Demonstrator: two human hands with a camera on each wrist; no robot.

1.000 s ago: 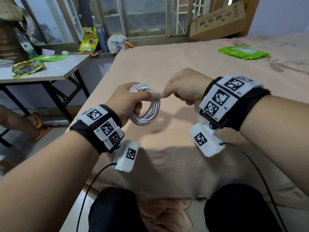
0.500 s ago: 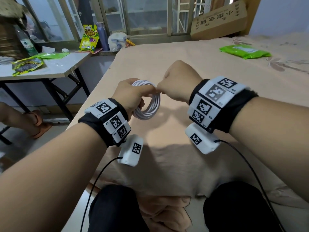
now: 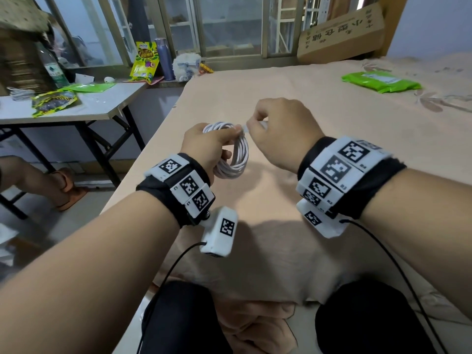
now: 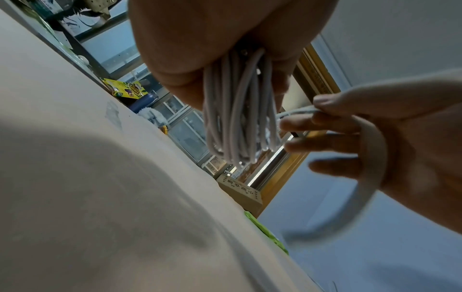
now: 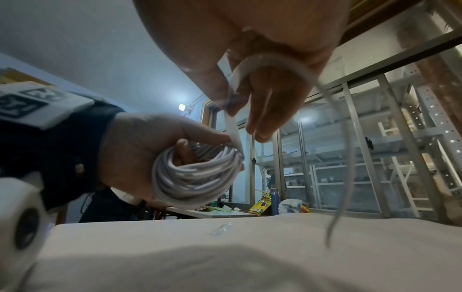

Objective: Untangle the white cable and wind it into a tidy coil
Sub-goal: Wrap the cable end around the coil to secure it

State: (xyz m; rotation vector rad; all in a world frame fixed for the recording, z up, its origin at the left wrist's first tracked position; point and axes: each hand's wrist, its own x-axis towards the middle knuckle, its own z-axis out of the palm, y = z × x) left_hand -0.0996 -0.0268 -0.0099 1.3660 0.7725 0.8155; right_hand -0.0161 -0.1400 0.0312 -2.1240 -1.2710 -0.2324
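My left hand [image 3: 217, 143] grips a white cable wound into a round coil [image 3: 236, 154], thumb over its top, held above the peach sheet. In the right wrist view the coil [image 5: 195, 177] sits in the left hand [image 5: 140, 150], fingers through its middle. My right hand [image 3: 255, 123] is just right of the coil's top and pinches a flat white strap [image 5: 233, 126] that runs up from the coil. In the left wrist view the strap [image 4: 372, 158] curves round the right hand [image 4: 375, 122] beside the coil [image 4: 240, 118]. A thin white strand [image 5: 347, 158] hangs from the right hand.
The bed's peach sheet [image 3: 319, 118] lies under both hands. A green packet [image 3: 380, 81] lies at the far right, a cardboard box [image 3: 339, 34] by the window. A folding table [image 3: 76, 106] with snack bags stands left, with a person's sandalled foot [image 3: 63, 180] under it.
The right hand first closed in against the left hand and coil, then drew slightly away to the right with the white strap pinched. The left hand kept its grip on the coil.
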